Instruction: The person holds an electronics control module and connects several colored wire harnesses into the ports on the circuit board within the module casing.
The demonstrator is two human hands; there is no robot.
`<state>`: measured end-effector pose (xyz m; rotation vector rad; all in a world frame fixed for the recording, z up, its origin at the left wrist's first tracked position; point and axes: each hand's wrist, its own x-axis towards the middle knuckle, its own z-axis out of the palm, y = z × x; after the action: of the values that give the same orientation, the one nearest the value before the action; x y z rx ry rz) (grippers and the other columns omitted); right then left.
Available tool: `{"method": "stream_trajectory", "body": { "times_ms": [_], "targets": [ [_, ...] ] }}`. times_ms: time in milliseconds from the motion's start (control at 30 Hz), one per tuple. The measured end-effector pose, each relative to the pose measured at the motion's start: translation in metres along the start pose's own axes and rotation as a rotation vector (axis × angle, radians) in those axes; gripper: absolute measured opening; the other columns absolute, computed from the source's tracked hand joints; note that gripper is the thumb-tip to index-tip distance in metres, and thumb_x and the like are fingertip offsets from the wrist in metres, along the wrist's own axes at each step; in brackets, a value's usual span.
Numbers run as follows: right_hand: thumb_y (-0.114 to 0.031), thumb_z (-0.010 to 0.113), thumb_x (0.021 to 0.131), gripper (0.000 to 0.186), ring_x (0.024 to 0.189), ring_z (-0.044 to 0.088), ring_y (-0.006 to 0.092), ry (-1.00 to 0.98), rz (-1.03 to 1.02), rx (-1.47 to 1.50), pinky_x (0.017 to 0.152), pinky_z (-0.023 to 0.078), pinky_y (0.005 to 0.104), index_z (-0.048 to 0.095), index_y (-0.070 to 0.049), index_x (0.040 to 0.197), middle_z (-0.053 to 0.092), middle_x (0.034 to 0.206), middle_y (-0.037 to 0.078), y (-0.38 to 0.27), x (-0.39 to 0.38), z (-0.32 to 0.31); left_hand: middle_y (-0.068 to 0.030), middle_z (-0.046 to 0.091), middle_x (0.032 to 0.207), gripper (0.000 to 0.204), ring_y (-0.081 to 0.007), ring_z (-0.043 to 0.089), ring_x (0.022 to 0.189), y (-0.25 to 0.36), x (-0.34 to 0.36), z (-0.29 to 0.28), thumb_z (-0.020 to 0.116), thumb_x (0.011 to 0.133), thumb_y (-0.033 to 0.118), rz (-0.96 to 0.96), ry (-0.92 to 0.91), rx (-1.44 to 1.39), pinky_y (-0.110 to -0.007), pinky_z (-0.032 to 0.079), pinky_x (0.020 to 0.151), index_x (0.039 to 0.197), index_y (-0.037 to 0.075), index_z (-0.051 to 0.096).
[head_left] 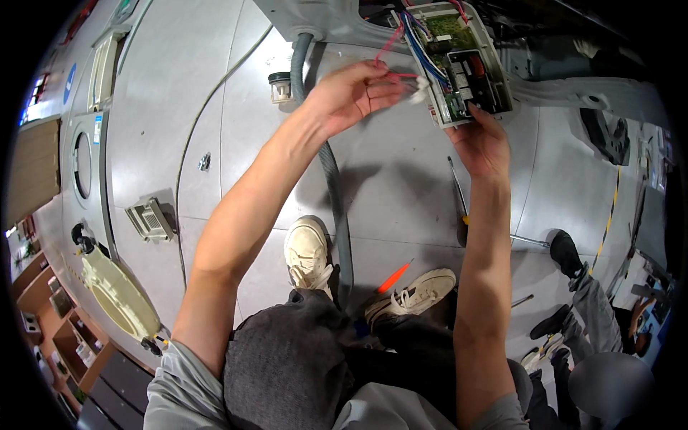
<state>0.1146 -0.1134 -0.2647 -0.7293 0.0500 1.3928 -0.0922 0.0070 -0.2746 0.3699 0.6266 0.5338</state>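
Note:
My left hand (362, 97) has its fingers curled on thin red wires (390, 44), beside a blurred white connector (418, 90). My right hand (479, 147) grips the lower end of an open plastic control box (489, 54), thumb on its inner black part. The box, with circuit boards and blue, white and red wires, is tilted up against a grey metal appliance frame (301, 16).
A grey hose (333, 186) and thin cable (185, 165) cross the floor. Screwdrivers (455, 186), an orange-handled tool (394, 276), a vented cover (149, 218), a cream plastic part (118, 294) and washer panel (89, 154) lie around. Other people's legs (595, 315) show at right.

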Motion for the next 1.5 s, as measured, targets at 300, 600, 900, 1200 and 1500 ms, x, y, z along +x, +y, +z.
{"method": "stream_trajectory", "body": {
  "times_ms": [300,600,900,1200,1500],
  "targets": [
    [0.009,0.056,0.079,0.053,0.121,0.048,0.0335,-0.027,0.006,-0.003,0.104,0.036,0.0553,0.042,0.002,0.130,0.052,0.127,0.017,0.000,0.002,-0.003,-0.0066,0.057,0.082,0.014,-0.0157,0.052,0.072,0.006,-0.003,0.004,0.057,0.090,0.018,-0.085,0.008,-0.092,-0.031,0.046,0.068,0.089,0.004,0.056],
    [0.008,0.054,0.081,0.053,0.123,0.046,0.0325,-0.075,0.031,-0.002,0.105,0.034,0.0552,0.041,0.000,0.131,0.050,0.131,0.016,0.002,0.004,-0.007,-0.0061,0.061,0.083,0.012,-0.0125,0.056,0.066,-0.008,0.015,0.025,0.063,0.088,0.012,-0.074,0.203,0.245,-0.028,0.053,0.061,0.092,0.001,0.060],
    [0.008,0.054,0.080,0.052,0.121,0.049,0.0295,-0.081,0.011,-0.012,0.106,0.033,0.0529,0.043,-0.002,0.130,0.053,0.128,0.013,0.005,0.006,-0.008,-0.0040,0.059,0.080,0.019,-0.0109,0.053,0.064,0.003,-0.006,0.001,0.058,0.093,0.022,-0.198,-0.195,0.196,-0.024,0.050,0.059,0.094,0.003,0.060],
    [0.005,0.057,0.079,0.058,0.124,0.046,0.0320,-0.065,0.000,-0.052,0.107,0.033,0.0535,0.038,-0.001,0.134,0.051,0.130,0.015,0.005,0.005,-0.006,-0.0071,0.066,0.077,0.022,-0.0144,0.066,0.065,0.010,-0.016,0.008,0.055,0.094,0.019,-0.199,-0.334,-0.051,-0.023,0.056,0.057,0.097,-0.003,0.060],
    [0.006,0.058,0.079,0.059,0.123,0.046,0.0323,-0.102,0.001,-0.026,0.106,0.033,0.0559,0.039,-0.004,0.134,0.050,0.132,0.014,0.005,0.007,-0.011,0.0009,0.051,0.074,0.022,-0.0026,0.046,0.052,0.017,-0.031,0.060,0.052,0.096,0.019,-0.170,-0.065,-0.118,-0.013,0.041,0.042,0.104,-0.001,0.056]
  ]
}}
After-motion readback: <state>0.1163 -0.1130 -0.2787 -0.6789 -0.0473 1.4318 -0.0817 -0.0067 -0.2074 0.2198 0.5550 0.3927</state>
